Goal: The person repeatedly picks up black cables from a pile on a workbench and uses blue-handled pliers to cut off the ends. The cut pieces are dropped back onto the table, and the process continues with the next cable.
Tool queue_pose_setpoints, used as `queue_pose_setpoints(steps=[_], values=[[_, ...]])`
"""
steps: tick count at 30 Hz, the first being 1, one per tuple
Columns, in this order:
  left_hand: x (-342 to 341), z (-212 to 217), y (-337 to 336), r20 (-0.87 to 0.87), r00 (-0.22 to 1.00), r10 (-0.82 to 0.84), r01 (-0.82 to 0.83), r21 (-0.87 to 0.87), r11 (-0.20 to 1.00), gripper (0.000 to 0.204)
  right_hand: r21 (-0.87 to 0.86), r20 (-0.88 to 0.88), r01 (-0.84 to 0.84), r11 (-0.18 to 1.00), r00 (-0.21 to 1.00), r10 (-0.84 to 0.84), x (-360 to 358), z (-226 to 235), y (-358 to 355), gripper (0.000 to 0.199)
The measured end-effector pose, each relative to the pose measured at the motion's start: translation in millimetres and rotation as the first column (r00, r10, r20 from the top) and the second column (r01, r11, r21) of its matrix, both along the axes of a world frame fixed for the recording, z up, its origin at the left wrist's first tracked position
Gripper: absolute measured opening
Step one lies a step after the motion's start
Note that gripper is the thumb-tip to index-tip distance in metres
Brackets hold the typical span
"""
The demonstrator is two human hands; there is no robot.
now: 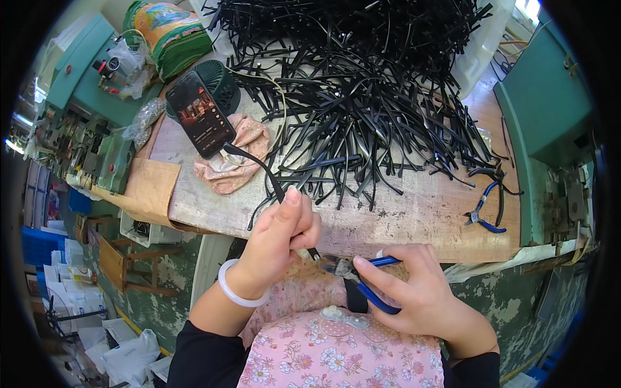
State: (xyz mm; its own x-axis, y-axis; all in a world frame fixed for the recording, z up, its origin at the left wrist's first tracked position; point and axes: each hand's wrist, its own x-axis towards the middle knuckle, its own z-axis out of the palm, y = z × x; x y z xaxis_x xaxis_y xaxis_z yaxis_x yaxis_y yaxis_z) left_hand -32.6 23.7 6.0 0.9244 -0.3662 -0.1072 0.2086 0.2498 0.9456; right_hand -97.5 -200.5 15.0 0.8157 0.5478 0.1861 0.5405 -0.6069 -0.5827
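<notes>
My left hand [278, 233] is closed around a black eyeglass temple [264, 169]. Its curved tip points up and away toward the phone, and its metal hinge end sticks out below my fingers. My right hand [420, 288] grips blue-handled pliers [376, 299], with the handles spread apart. The pliers' jaws face the hinge end; they look blurred, and I cannot tell whether they touch it. Beyond both hands, a large heap of similar black temples [362, 123] covers the back and middle of the worktable [226, 207].
A phone [199, 113] leans on a dark green fan [220, 84], near a pink cloth [236, 171]. Other blue-handled pliers [480, 210] lie at the right. Green machines [550, 97] flank the table. A pink floral apron [343, 355] covers my lap.
</notes>
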Motion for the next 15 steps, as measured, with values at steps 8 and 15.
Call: queue_pose_setpoints(steps=[8, 15], values=[[-2, 3, 4, 0.080, 0.993, -0.088, 0.083, 0.062, 0.995, 0.049, -0.097, 0.133, -0.002, 0.995, 0.991, 0.015, 4, 4, 2, 0.064], [-27, -10, -19, 0.434, 0.817, 0.380, -0.404, -0.038, 0.914, 0.048, -0.037, 0.066, 0.020, 0.999, 0.998, -0.018, 3, -7, -1, 0.066]])
